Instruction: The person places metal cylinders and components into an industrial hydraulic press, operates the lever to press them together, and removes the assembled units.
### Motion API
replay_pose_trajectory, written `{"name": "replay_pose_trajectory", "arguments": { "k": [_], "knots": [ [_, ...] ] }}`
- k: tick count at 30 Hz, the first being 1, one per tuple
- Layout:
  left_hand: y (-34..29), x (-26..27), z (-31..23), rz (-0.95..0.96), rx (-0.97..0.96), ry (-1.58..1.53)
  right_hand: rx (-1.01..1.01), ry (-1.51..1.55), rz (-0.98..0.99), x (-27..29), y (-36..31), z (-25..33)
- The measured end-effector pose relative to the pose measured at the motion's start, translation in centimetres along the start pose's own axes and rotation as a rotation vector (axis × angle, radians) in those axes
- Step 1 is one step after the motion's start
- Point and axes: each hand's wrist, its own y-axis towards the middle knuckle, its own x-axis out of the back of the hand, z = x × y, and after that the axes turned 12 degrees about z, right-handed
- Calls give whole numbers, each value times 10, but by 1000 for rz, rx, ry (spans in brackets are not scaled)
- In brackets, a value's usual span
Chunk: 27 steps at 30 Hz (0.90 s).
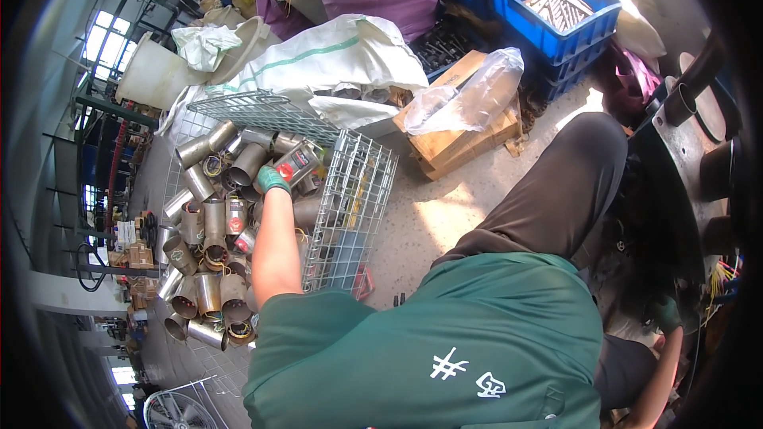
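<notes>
My left hand (272, 179), in a green glove, reaches into a wire mesh basket (350, 199) at the left. Its fingers are closed around the near end of a silvery cylindrical motor casing (296, 162) with a dark and red label. Around it lie many more metal casings (214, 222), tipped at various angles; wires show inside some of them. Far to the right, my right hand (664, 314), in a dark green glove, is low beside a dark round machine table (671, 167). Shadow hides its fingers and anything they may hold.
A cardboard box (461, 131) with clear plastic film (469, 95) lies beyond the basket. Stacked blue crates (548, 48), one holding metal pieces, stand at the back right. White sacking (318, 56) lies behind the basket. A fan (179, 411) stands at the lower left.
</notes>
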Motion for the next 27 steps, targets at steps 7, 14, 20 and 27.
{"name": "replay_pose_trajectory", "arguments": {
  "k": [7,14,20,27],
  "knots": [
    [-159,-91,-42,357,314,-39,-8,-116,-67,12,-60,76],
    [-313,-235,-92,790,537,-167,265,-380,-300,0,-91,207],
    [-511,-432,-148,1508,567,-186,650,-543,-533,-20,-117,288],
    [-804,-497,-98,2423,904,-378,768,-333,-1088,-47,-94,286]
  ]
}}
